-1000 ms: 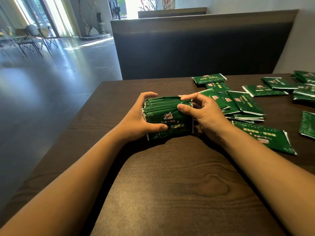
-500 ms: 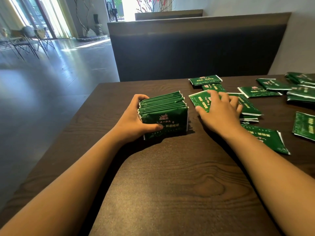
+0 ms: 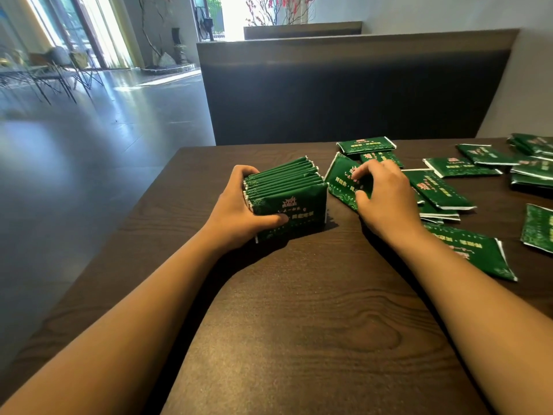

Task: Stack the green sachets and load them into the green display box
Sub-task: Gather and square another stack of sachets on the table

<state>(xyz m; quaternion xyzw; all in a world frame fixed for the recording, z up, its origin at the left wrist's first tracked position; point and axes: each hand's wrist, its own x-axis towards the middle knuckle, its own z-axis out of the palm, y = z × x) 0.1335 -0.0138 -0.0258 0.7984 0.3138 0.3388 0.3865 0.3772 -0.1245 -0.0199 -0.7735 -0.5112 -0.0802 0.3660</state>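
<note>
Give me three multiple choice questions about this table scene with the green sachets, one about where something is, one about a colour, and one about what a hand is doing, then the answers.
1. Where do the loose sachets lie relative to the stack of sachets?
A. To its right
B. To its left
C. On top of it

2. What colour is the table?
A. White
B. Dark brown
C. Red

3. What is the right hand doing?
A. Hanging empty off the table
B. Pressing on top of the stack
C. Picking up a single sachet

Answers: 1 A, the loose ones spread toward the right edge. 2 B, dark wood grain shows. 3 C, its fingers and thumb pinch one tilted sachet while the left hand grips the stack.
</note>
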